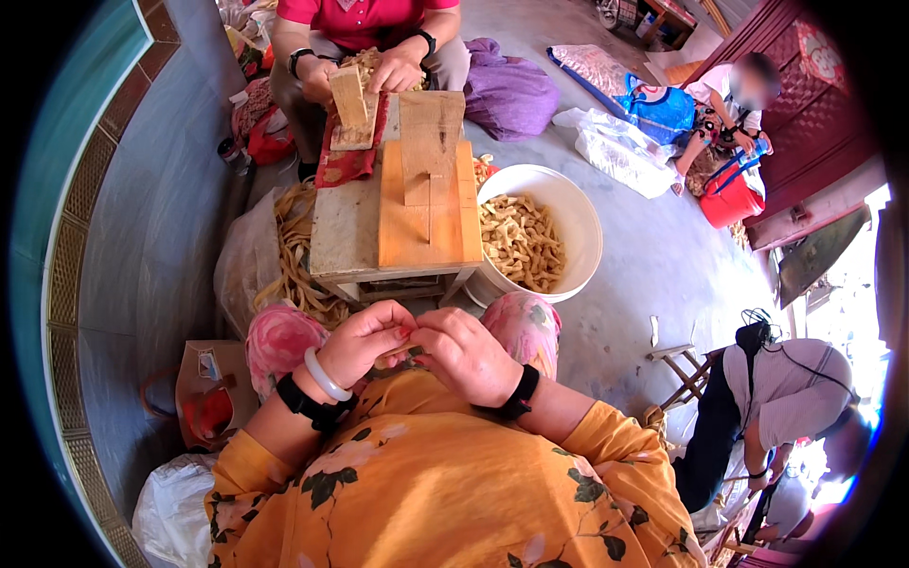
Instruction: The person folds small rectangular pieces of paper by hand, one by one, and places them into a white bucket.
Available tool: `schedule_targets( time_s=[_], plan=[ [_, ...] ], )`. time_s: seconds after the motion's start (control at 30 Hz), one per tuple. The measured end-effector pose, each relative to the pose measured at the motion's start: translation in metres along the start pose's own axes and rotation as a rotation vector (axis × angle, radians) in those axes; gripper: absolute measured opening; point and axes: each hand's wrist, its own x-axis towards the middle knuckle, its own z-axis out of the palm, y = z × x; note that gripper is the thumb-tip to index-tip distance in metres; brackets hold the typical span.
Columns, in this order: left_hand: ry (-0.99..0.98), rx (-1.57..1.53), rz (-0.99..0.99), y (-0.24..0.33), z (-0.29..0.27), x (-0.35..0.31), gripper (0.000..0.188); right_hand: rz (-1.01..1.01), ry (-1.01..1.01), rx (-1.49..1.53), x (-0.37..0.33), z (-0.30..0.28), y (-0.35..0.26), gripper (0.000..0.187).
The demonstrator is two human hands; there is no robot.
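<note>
Above my lap, my left hand (367, 339) and my right hand (461, 355) meet with their fingers pinched together. Between them is a small piece of tan strip (398, 357), mostly hidden by the fingers. Just beyond my knees stands a low wooden stool-like bench (346, 237). On it lies an orange-brown board (454, 232) with an upright wooden block (431, 142) and a thin pin. To the right of the bench, a white bucket (585, 222) holds many short knotted tan pieces (521, 241). Long tan strips (298, 237) lie in a clear plastic bag at the left.
Across the bench a person in a pink shirt (369, 28) works at a similar wooden block (350, 104). A purple sack (511, 90), a red bucket (731, 197) and a paper bag (237, 360) stand around. Another person bends over at the right (786, 388).
</note>
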Motion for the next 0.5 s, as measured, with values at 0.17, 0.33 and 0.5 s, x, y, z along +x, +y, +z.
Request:
schedule_targets(
  time_s=[0.17, 0.33, 0.5],
  plan=[
    [0.022, 0.071, -0.001, -0.011, 0.000, 0.000, 0.014, 0.007, -0.119, -0.086, 0.008, -0.027, 0.015, 0.016],
    [-0.056, -0.047, 0.001, 0.000, -0.015, 0.006, 0.016, 0.121, 0.013, -0.189, 0.006, -0.040, 0.028, 0.022],
    [-0.138, -0.025, 0.070, 0.009, -0.016, -0.001, 0.008, 0.054, 0.009, -0.287, 0.009, -0.055, 0.033, 0.043]
  ],
)
